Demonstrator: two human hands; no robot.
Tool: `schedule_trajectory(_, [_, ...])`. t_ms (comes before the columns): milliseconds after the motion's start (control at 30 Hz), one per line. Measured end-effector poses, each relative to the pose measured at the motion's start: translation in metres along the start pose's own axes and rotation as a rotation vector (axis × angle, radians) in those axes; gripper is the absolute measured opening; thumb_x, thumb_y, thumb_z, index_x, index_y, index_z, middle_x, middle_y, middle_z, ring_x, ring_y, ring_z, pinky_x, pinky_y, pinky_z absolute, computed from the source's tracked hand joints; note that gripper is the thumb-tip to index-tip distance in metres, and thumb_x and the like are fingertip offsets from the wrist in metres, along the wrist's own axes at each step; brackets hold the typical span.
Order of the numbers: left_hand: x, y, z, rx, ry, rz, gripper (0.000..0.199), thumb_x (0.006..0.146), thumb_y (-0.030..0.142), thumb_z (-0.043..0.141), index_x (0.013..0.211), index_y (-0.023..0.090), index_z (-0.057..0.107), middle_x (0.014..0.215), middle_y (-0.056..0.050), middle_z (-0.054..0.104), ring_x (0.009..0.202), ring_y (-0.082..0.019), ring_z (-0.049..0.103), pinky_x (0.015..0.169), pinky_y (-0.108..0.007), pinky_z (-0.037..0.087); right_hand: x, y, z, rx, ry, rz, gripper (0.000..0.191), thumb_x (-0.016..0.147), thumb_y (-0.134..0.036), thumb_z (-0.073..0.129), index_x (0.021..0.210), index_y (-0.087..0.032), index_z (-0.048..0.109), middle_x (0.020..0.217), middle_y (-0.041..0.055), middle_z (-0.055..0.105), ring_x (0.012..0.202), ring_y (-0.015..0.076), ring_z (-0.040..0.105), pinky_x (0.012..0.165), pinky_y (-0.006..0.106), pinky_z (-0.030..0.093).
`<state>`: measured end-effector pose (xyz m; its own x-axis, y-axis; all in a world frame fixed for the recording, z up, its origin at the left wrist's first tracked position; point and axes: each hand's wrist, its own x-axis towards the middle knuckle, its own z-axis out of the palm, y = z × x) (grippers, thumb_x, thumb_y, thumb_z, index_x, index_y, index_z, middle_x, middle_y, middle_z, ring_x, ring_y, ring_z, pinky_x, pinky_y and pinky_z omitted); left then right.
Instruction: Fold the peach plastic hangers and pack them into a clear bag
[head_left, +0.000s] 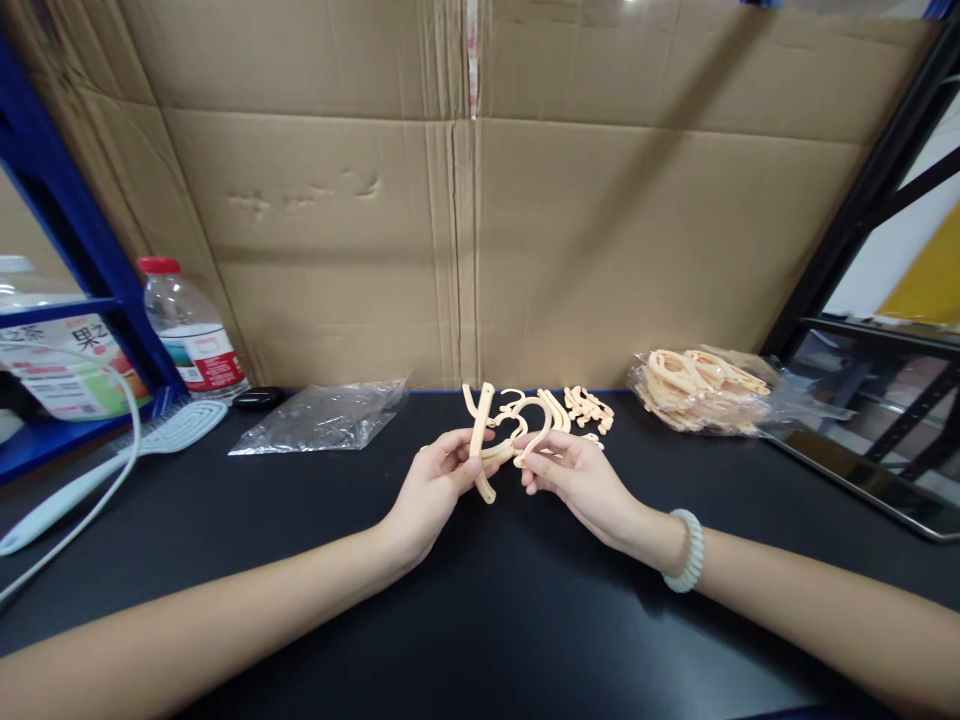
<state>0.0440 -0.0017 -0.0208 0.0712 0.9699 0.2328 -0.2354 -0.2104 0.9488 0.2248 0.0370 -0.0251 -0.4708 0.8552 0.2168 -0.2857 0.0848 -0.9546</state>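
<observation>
My left hand (429,490) is closed on a beige plastic hanger arm (482,430), a narrow curved strip held upright and slightly tilted. A second beige strip crosses behind it near my fingertips. Between thumb and fingers, my right hand (581,485) pinches a beige hanger hook (544,418), its curve pointing up. The two hands are close together above the black table; whether the held parts touch cannot be made out. Just behind them lie loose curved hanger strips (556,410) and a cluster of small beige connector pieces (589,408). Fingers partly hide other hook parts.
A clear bag of beige hanger parts (694,390) sits at right beside a dark-screened tablet (862,480). An empty plastic bag (322,415), black case (259,398), hairbrush (180,425), bottle (196,340) and white cable (135,440) are at left. Cardboard (337,250) stands behind.
</observation>
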Motion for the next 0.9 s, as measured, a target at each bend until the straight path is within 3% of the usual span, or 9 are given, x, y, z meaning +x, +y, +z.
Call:
schedule_trajectory(100, [-0.0006, -0.0005, 0.0003, 0.021, 0.016, 0.045, 0.022, 0.079, 0.030, 0.070, 0.093, 0.017, 0.059, 0.088, -0.003, 0.066, 0.093, -0.022, 0.067, 0.092, -0.042, 0.052, 0.0002, 0.0014, 0.0004, 0.048, 0.006, -0.007, 0.019, 0.071, -0.032, 0.078, 0.081, -0.019, 0.067, 0.081, -0.0007, 0.062, 0.065, 0.0096, 0.059, 0.063, 0.026, 0.052])
schedule_trajectory(233, [-0.0015, -0.0013, 0.0012, 0.076, 0.024, 0.129, 0.016, 0.080, 0.028, 0.068, 0.088, 0.019, 0.056, 0.086, 0.001, 0.058, 0.090, -0.017, 0.063, 0.092, -0.040, 0.052, 0.0011, 0.0023, -0.0004, 0.065, -0.006, 0.006, 0.016, 0.071, -0.029, 0.078, 0.078, -0.019, 0.068, 0.085, 0.0010, 0.065, 0.070, 0.0100, 0.059, 0.066, 0.026, 0.052])
schedule_trajectory(533, [-0.0041, 0.0005, 0.0007, 0.297, 0.059, 0.222, 0.012, 0.083, 0.031, 0.061, 0.087, 0.021, 0.054, 0.086, -0.002, 0.058, 0.086, -0.019, 0.059, 0.084, -0.037, 0.050, 0.0016, 0.0000, 0.0001, 0.064, -0.025, 0.051, 0.012, 0.069, -0.024, 0.078, 0.074, -0.018, 0.069, 0.087, 0.0019, 0.067, 0.067, 0.0091, 0.057, 0.060, 0.022, 0.051])
schedule_trajectory(733, [-0.0041, 0.0014, 0.0019, 0.352, 0.063, 0.281, 0.012, 0.084, 0.029, 0.060, 0.087, 0.021, 0.052, 0.085, -0.001, 0.057, 0.085, -0.019, 0.059, 0.082, -0.035, 0.047, 0.0002, -0.0003, 0.0001, 0.057, -0.065, 0.097, 0.018, 0.072, -0.031, 0.077, 0.081, -0.018, 0.067, 0.105, 0.0053, 0.069, 0.080, 0.0123, 0.064, 0.065, 0.023, 0.053])
schedule_trajectory(900, [-0.0044, 0.0016, 0.0020, 0.416, 0.067, 0.303, 0.009, 0.083, 0.026, 0.060, 0.085, 0.020, 0.053, 0.084, -0.001, 0.057, 0.084, -0.019, 0.059, 0.079, -0.033, 0.047, -0.0007, -0.0012, -0.0007, 0.056, -0.072, 0.127, 0.024, 0.071, -0.034, 0.079, 0.079, -0.017, 0.065, 0.094, 0.0044, 0.071, 0.081, 0.0156, 0.069, 0.069, 0.026, 0.055])
